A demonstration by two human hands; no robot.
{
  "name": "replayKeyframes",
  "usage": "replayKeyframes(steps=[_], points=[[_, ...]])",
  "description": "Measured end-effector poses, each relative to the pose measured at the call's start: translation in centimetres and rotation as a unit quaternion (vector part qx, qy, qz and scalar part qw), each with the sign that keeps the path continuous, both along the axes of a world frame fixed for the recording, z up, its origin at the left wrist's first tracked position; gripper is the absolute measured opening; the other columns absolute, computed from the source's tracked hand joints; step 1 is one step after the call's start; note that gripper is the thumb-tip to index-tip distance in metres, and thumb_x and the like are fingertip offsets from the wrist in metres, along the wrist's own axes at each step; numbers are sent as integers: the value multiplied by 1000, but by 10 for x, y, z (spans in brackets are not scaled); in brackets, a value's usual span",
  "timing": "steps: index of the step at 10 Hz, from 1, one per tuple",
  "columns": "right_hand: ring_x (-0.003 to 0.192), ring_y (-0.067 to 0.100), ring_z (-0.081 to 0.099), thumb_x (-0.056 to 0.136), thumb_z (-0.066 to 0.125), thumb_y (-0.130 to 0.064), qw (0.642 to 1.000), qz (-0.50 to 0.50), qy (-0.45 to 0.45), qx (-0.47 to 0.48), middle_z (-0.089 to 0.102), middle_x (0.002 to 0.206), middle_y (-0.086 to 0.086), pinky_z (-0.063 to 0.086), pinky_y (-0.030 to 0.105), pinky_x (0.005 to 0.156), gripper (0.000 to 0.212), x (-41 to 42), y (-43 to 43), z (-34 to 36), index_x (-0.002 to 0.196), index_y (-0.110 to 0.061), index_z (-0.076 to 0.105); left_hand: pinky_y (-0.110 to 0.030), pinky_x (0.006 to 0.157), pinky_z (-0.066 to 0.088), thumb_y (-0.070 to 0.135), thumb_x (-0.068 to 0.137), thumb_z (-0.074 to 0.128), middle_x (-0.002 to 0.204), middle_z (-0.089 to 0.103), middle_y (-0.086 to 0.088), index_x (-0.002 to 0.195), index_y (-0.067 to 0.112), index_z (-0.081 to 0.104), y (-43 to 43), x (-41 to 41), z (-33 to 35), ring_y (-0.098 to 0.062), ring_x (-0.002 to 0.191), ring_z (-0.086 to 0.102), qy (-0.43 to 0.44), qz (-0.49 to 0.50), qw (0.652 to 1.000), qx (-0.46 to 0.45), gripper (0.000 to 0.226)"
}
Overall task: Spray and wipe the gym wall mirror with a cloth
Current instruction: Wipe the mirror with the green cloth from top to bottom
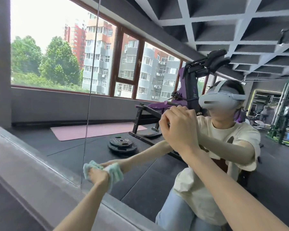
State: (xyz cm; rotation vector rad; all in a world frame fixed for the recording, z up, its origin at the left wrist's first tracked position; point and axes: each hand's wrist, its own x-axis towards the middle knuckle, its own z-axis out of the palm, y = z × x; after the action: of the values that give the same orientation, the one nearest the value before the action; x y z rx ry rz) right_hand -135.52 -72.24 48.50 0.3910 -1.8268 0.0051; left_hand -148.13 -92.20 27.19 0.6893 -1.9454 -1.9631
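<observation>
Gripping a bunched pale-green cloth [116, 175], the left hand [97, 176] has its fingers curled round it and presses it against the wall mirror [57, 114], low down near the btm edge, just right of the vertical seam [90, 97] btwn panels. The right hand [180, 130] is raised higher and further right, back of hand toward the camera, knuckles meeting their own refl. in the glass; its fingers look bent, but can't tell whether they hold anything. Head view only. Reflected in the mirror: a pink mat [90, 130] on dark flooring, stacked weight plates [123, 144] right of it, a purple machine [188, 90] behind, and wide windows [132, 69] w/ trees and apt. blocks outside.
</observation>
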Motion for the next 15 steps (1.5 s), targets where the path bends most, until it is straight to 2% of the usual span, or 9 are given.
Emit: replayKeyframes(steps=[3, 7, 8, 9, 10, 12, 13, 14, 15], points=[[69, 21, 54, 90, 39, -26, 1000, 15, 5, -22, 60, 70, -2, 43, 41, 71, 32, -6, 7, 10, 69, -15, 60, -38, 114, 28, -3, 94, 24, 152, 29, -8, 149, 17, 22, -10, -31, 143, -23, 137, 34, 248, 50, 964, -84, 58], [65, 15, 49, 85, 45, -23, 999, -2, 8, 36, 58, 67, -4, 27, 32, 72, 25, -1, -16, -15, 67, -16, 61, -46, 101, 42, 16, 100, 29, 121, 55, -17, 128, -2, 43, -2, 16, 48, -34, 110, 54, 108, 12, 993, 35, 37], [68, 19, 52, 86, 44, -22, 998, -43, 15, 46, 59, 68, -3, 30, 34, 74, 26, 4, -1, -6, 67, -15, 61, -39, 85, 54, 36, 94, 37, 122, 59, -13, 133, 17, 50, 15, 43, 112, -25, 98, 63, 349, -61, 935, -30, 45], [71, 20, 51, 90, 41, -23, 996, -58, 44, -56, 59, 70, -2, 32, 37, 75, 29, 11, 12, 13, 70, -13, 61, -20, 95, 47, 20, 100, 41, 145, 39, 4, 140, 20, 40, 43, 52, 204, -12, 113, 57, 548, -184, 774, -259, 40], [73, 22, 51, 92, 37, -24, 985, -40, 62, -155, 56, 70, 0, 33, 38, 77, 33, 22, 25, 20, 71, -12, 59, -31, 116, 20, 15, 100, 39, 152, 22, 3, 144, 13, 33, 70, 47, 216, -15, 142, 22, 592, -174, 690, -379, 45], [68, 23, 51, 91, 40, -17, 993, -74, 84, -35, 57, 69, 1, 31, 37, 72, 29, 35, 51, -12, 67, -12, 56, -31, 118, 10, -3, 91, 37, 148, 38, -4, 140, 6, 41, 104, 63, 51, -14, 140, 25, 651, -315, 291, -626, 49], [67, 22, 50, 91, 42, -16, 989, -94, 93, 61, 58, 69, 1, 34, 37, 70, 28, 42, 65, -16, 67, -12, 55, -34, 118, 17, -3, 92, 45, 149, 35, 0, 143, 11, 37, 95, 49, 94, -13, 142, 23, 676, -297, 201, -644, 53], [69, 22, 51, 92, 43, -17, 993, -85, 87, 0, 58, 70, 2, 35, 37, 71, 28, 49, 77, -5, 70, -11, 59, -34, 119, 8, -11, 79, 51, 153, 21, -1, 146, 13, 27, 73, 35, 181, -14, 144, 11, 672, -176, 320, -644, 75], [71, 19, 51, 93, 41, -19, 988, -84, 99, -81, 59, 71, 0, 27, 30, 73, 30, 52, 87, 4, 72, -10, 61, -43, 118, 18, 1, 88, 46, 156, 15, -3, 148, 16, 22, 88, 43, 237, -21, 145, 11, 618, -83, 617, -480, 66]])
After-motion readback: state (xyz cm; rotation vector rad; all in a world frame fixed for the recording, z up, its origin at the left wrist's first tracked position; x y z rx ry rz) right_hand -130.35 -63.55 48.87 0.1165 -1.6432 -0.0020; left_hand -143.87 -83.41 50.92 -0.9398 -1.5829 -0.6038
